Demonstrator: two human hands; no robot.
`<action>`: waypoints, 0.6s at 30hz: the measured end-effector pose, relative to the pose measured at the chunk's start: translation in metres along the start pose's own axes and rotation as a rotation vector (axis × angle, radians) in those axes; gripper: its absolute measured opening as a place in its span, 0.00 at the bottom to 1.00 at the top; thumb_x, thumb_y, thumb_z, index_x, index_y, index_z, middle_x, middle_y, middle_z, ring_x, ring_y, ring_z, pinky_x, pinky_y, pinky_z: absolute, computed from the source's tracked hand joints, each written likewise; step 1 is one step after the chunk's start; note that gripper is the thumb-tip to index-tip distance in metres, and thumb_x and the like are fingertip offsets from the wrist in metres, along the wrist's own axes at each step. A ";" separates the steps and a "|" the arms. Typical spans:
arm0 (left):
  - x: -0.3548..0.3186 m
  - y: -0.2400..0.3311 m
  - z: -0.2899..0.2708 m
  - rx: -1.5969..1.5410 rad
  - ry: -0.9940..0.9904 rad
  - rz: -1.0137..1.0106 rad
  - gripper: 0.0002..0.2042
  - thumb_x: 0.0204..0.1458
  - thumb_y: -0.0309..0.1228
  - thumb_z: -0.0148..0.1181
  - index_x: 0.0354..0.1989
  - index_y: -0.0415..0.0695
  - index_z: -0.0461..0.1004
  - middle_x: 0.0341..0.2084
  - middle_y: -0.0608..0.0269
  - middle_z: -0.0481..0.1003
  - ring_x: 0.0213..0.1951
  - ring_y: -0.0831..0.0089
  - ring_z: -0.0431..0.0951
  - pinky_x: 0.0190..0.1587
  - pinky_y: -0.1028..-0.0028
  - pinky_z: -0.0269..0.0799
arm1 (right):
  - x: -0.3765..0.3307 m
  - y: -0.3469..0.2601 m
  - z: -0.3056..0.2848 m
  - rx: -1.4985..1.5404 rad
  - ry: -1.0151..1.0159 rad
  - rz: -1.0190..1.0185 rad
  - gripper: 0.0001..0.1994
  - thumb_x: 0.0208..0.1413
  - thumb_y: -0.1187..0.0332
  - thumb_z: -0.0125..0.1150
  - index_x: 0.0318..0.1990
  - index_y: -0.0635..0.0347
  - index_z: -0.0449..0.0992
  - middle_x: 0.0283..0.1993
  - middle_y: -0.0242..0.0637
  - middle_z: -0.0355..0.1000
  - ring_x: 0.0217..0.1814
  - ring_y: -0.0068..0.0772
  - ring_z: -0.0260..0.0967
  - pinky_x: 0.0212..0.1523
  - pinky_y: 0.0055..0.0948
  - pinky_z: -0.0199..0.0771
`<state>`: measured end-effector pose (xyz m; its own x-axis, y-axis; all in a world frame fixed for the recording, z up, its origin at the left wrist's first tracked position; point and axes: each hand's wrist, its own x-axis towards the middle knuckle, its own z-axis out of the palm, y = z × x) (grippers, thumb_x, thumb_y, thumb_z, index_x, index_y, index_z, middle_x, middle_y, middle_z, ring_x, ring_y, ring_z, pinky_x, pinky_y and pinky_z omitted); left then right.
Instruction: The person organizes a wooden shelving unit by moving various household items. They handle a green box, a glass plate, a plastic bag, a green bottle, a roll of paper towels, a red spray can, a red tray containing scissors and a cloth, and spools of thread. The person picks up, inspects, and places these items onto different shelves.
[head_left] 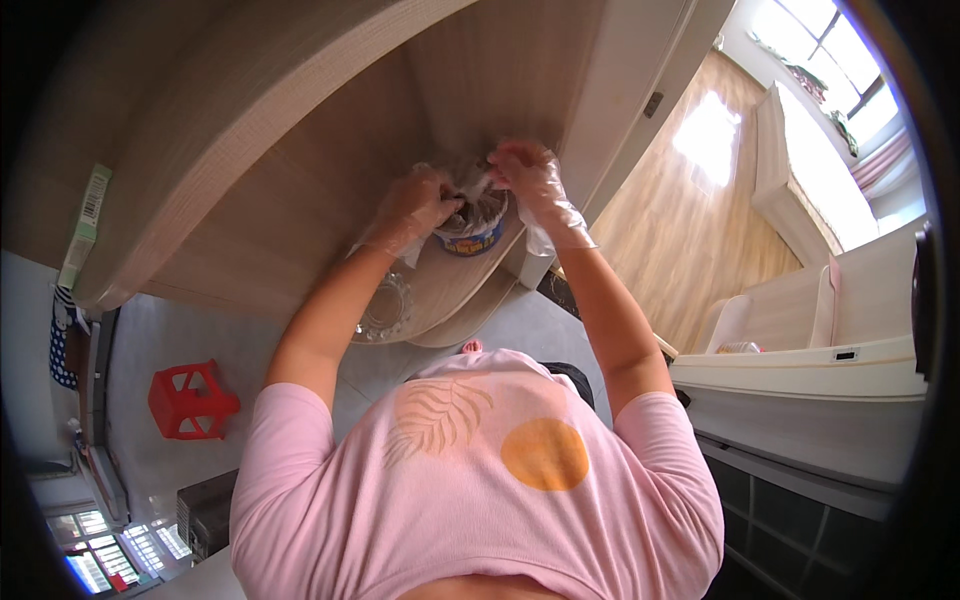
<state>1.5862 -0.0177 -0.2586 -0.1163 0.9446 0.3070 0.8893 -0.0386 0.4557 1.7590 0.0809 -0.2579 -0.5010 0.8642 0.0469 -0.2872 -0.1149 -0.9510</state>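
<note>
A round tub (472, 240) with a blue printed side stands on a wooden corner shelf (437, 285). Crumpled see-through plastic bag (482, 207) fills its mouth and rises above the rim. Both of my hands wear thin clear disposable gloves. On the tub's left, my left hand (424, 198) has its fingers closed on the bag near the rim. Opposite it, my right hand (524, 172) pinches the bag's gathered upper part. What lies inside the bag is hard to make out.
A clear glass dish (386, 304) sits on the shelf left of the tub, by my left forearm. A slim pale-green box (85, 225) lies on the curved cabinet edge at far left. On the grey floor stands a red plastic stool (193, 400). A door frame (640, 130) rises at right.
</note>
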 end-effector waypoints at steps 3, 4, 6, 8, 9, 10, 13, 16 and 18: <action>0.006 -0.013 0.009 -0.150 -0.046 -0.150 0.08 0.44 0.33 0.60 0.29 0.42 0.74 0.23 0.54 0.74 0.30 0.58 0.75 0.34 0.66 0.70 | -0.012 -0.007 0.008 -0.886 -0.114 -0.233 0.11 0.47 0.63 0.60 0.35 0.60 0.75 0.32 0.44 0.73 0.35 0.39 0.72 0.38 0.34 0.71; 0.008 -0.005 0.000 -0.120 -0.067 -0.126 0.07 0.44 0.32 0.60 0.28 0.42 0.74 0.24 0.54 0.74 0.30 0.58 0.75 0.35 0.66 0.70 | -0.023 -0.017 0.016 -1.111 -0.197 -0.266 0.11 0.46 0.62 0.60 0.34 0.59 0.76 0.32 0.45 0.73 0.35 0.42 0.72 0.38 0.35 0.70; 0.009 -0.001 -0.005 -0.031 -0.112 -0.065 0.07 0.45 0.32 0.58 0.28 0.42 0.74 0.25 0.53 0.74 0.31 0.57 0.76 0.34 0.65 0.70 | -0.012 0.008 0.013 -1.013 -0.195 -0.257 0.13 0.45 0.59 0.59 0.32 0.59 0.76 0.32 0.49 0.72 0.36 0.49 0.70 0.37 0.38 0.70; 0.009 -0.002 -0.004 0.089 -0.161 0.009 0.06 0.47 0.31 0.55 0.29 0.42 0.73 0.27 0.51 0.74 0.32 0.56 0.76 0.34 0.64 0.70 | -0.003 0.015 0.013 -0.983 -0.190 -0.156 0.12 0.45 0.60 0.59 0.31 0.59 0.77 0.31 0.49 0.72 0.35 0.49 0.70 0.36 0.39 0.69; 0.008 -0.010 0.000 0.104 -0.100 0.038 0.06 0.47 0.32 0.55 0.28 0.42 0.73 0.26 0.50 0.74 0.32 0.55 0.75 0.34 0.63 0.69 | -0.001 0.016 0.015 -1.004 -0.177 -0.183 0.12 0.45 0.60 0.58 0.30 0.60 0.77 0.31 0.49 0.72 0.35 0.48 0.70 0.36 0.39 0.69; 0.009 -0.018 0.004 0.118 -0.039 0.070 0.06 0.47 0.32 0.54 0.27 0.42 0.73 0.25 0.49 0.73 0.32 0.53 0.75 0.34 0.61 0.69 | 0.001 0.016 0.017 -1.026 -0.160 -0.211 0.12 0.46 0.60 0.58 0.30 0.60 0.77 0.30 0.49 0.72 0.35 0.48 0.70 0.36 0.38 0.69; 0.012 -0.021 0.008 0.010 0.094 0.099 0.06 0.47 0.32 0.52 0.26 0.42 0.72 0.25 0.48 0.73 0.31 0.51 0.74 0.33 0.59 0.69 | 0.013 0.024 0.010 -1.146 -0.287 -0.363 0.12 0.46 0.62 0.56 0.30 0.61 0.76 0.30 0.48 0.72 0.34 0.47 0.71 0.36 0.38 0.70; 0.008 -0.023 0.006 -0.059 0.206 -0.064 0.07 0.46 0.31 0.53 0.27 0.41 0.72 0.26 0.47 0.73 0.31 0.50 0.74 0.33 0.59 0.69 | 0.027 0.055 -0.015 -1.339 -0.111 -0.382 0.12 0.47 0.64 0.54 0.34 0.62 0.75 0.32 0.49 0.72 0.34 0.48 0.71 0.36 0.38 0.71; -0.003 -0.053 0.003 -0.113 0.159 -0.218 0.08 0.45 0.32 0.54 0.29 0.40 0.72 0.26 0.46 0.73 0.32 0.50 0.74 0.34 0.59 0.69 | 0.028 0.061 -0.034 -1.344 0.014 -0.321 0.12 0.48 0.65 0.53 0.36 0.63 0.74 0.34 0.50 0.72 0.35 0.49 0.71 0.37 0.39 0.72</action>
<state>1.5406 -0.0174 -0.2859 -0.3750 0.8718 0.3151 0.7821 0.1151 0.6125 1.7555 0.1149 -0.3247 -0.5525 0.7684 0.3229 0.6172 0.6375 -0.4612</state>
